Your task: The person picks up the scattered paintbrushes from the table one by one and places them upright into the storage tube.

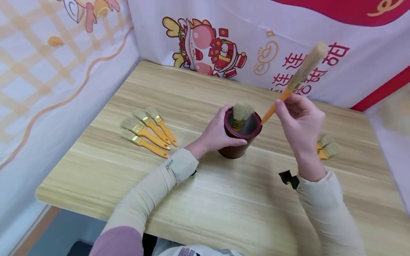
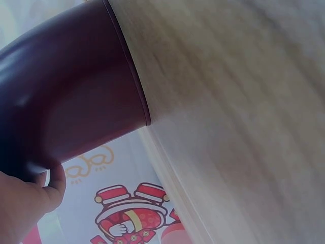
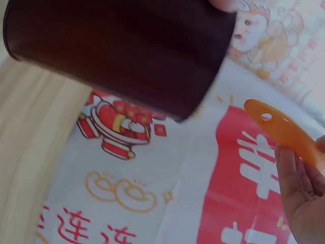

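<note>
A dark red-brown cup point(image 1: 235, 147) stands on the wooden table, and my left hand point(image 1: 221, 133) grips its side with fingers and thumb around it. Inside the cup a paintbrush point(image 1: 242, 113) stands with its pale bristles up, showing above the rim. My right hand point(image 1: 302, 119) pinches another paintbrush point(image 1: 289, 87) by its orange handle, bristles pointing up and the handle's end beside the cup's right rim. In the right wrist view, the holed end of that orange handle point(image 3: 284, 129) is apart from the cup point(image 3: 117, 51).
Several paintbrushes with orange handles point(image 1: 147, 133) lie fanned on the left of the table point(image 1: 208, 199). More paintbrushes point(image 1: 326, 147) lie at the right, partly hidden behind my right wrist. A printed cloth point(image 1: 262, 35) hangs along the table's back edge.
</note>
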A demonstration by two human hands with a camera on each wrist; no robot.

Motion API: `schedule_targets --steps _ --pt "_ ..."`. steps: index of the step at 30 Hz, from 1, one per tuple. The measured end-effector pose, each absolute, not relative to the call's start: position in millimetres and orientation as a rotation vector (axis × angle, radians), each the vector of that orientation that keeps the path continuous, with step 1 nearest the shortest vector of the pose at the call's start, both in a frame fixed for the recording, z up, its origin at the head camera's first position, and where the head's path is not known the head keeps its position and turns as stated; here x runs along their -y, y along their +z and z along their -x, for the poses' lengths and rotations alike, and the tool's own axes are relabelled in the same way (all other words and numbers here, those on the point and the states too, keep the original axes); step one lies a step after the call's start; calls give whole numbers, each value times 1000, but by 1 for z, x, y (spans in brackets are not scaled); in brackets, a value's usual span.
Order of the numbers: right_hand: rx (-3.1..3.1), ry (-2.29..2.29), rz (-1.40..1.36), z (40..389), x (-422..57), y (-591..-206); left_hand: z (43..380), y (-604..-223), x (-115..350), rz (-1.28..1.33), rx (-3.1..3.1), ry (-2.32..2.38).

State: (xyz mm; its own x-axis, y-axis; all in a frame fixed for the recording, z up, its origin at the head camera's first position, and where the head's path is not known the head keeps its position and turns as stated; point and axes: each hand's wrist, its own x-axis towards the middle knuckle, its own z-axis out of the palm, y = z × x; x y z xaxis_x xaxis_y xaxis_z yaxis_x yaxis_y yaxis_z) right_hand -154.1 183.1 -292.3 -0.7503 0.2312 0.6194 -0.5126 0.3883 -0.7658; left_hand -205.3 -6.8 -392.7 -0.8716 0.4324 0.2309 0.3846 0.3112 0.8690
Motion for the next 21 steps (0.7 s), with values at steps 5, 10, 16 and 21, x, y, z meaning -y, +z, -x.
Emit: schedule_targets --steps 5,10,16,21 --pt "2100 1300 -231 159 -174 -302 205 -391 7 -766 -2512 1620" --pt "2159 1251 -242 162 -170 -312 204 -392 7 -774 -2515 1631" --pt "2216 1163 -247 167 -171 -325 205 -393 8 -770 -2504 1640" --pt "2241 1102 -253 171 -172 -337 205 -393 9 -776 -2494 1642"
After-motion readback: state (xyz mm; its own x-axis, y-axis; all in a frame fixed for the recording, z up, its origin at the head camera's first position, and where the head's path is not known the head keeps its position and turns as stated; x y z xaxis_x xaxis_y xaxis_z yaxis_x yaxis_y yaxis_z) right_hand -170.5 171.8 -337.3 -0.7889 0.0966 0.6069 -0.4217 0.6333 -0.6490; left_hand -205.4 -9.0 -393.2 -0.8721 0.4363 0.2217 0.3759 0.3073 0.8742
